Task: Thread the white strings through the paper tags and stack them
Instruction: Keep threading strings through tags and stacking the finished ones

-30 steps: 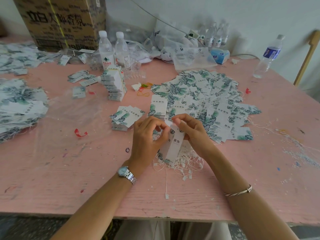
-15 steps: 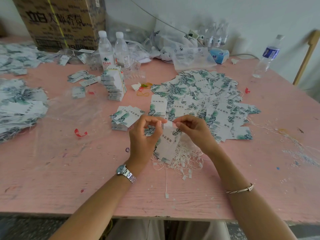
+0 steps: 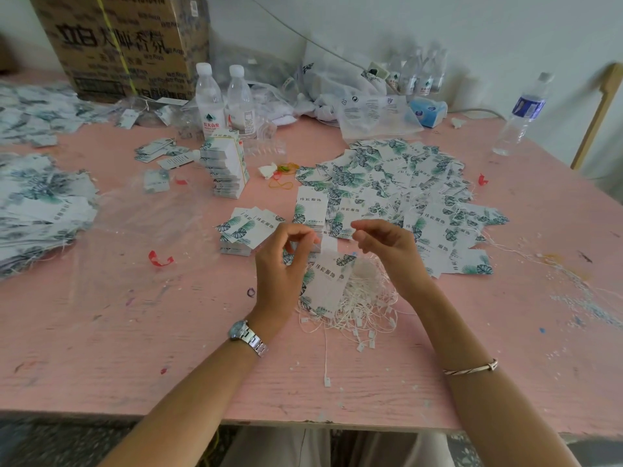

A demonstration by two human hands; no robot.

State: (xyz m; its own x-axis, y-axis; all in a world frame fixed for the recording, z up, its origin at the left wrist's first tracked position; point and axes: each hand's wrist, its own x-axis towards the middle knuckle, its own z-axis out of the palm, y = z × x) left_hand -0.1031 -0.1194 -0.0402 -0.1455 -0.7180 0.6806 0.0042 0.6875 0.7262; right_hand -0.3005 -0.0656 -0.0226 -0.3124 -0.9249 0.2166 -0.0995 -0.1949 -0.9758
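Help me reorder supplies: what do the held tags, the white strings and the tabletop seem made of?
Held tags: likely matte card or stiff paper; they hang flat from the left hand, printed, no glare.
Strings: thin white cord, fibre unclear; limp and tangled, with small plastic-looking ends.
Table: probably painted wood; grain lines show through pink paint.

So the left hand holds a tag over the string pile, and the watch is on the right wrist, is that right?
Not quite: the head view shows the watch on the left wrist, not the right. The left hand does hold a tag over the string pile.
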